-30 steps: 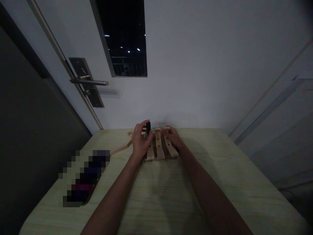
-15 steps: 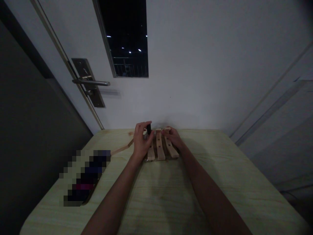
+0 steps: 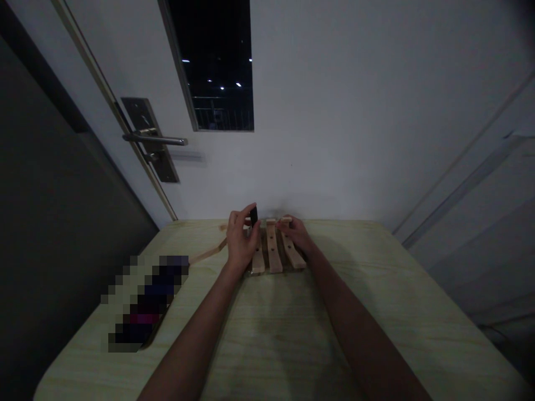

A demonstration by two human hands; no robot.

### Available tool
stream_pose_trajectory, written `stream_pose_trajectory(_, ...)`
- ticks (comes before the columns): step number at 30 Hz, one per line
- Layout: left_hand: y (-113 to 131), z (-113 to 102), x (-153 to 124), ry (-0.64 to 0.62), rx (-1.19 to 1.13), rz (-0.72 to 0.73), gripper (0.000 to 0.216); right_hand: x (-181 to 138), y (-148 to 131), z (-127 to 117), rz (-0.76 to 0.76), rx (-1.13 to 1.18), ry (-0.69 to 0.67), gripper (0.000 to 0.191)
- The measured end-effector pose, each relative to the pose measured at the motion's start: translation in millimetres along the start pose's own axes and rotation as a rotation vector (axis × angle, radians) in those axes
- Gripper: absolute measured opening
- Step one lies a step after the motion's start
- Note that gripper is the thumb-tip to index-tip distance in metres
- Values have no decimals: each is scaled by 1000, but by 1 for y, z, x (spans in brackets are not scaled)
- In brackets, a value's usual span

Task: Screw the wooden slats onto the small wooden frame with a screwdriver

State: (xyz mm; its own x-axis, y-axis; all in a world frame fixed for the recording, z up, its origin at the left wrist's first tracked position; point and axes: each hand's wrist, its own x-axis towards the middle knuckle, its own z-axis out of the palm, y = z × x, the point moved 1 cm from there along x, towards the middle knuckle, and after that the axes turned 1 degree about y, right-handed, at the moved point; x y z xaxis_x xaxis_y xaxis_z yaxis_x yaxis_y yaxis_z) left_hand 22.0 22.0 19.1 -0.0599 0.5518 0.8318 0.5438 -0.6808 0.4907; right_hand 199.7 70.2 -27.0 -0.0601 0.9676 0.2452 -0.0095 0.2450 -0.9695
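Observation:
My left hand (image 3: 241,236) pinches a small upright black piece (image 3: 254,216) between thumb and fingers, over the far end of the left wooden slat. The black piece looks like a short handle; its lower end is hidden by my hand. Three pale wooden slats with dark holes lie side by side: the left slat (image 3: 258,259), the middle slat (image 3: 273,248) and the angled right slat (image 3: 295,253). Something clear and shiny lies beneath them. My right hand (image 3: 296,231) is closed on the far end of the right slat.
A phone-like dark item (image 3: 156,301), blurred out, lies on the table (image 3: 267,340) at the left. A bent wooden strip (image 3: 207,254) extends between it and my left hand. Behind the table stands a white door (image 3: 334,139) with a metal handle (image 3: 159,140).
My left hand has risen slightly and shifted a little to the left with the black piece. The right hand and the slats stay in place.

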Motion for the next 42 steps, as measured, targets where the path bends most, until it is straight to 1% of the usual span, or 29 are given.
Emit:
stream_pose_trajectory(4,-1,1,-1,-10,-28,12,45,0,-1,0,-3,-12,4,32)
stream_pose_trajectory(12,0,1,0,-29,-44,-10,43,1,2,0,-7,-3,-2,32)
stream_pose_trajectory(17,2,1,2,28,8,38,36,2,4,-1,-9,-8,-10,32)
stream_pose_trajectory(20,1,1,2,41,35,22,38,2,4,-2,-10,-23,-12,32)
stream_pose_trajectory(29,-1,2,0,-23,-13,-8,41,1,0,0,-4,-5,7,33)
stream_pose_trajectory(33,0,1,-1,-32,-23,-15,44,1,0,0,0,12,1,34)
stream_pose_trajectory(39,-3,2,-2,-57,-93,-65,42,1,-1,0,-6,-32,2,35)
stream_pose_trajectory(42,-2,2,-1,-84,-111,-25,41,0,-1,0,-7,-30,4,36)
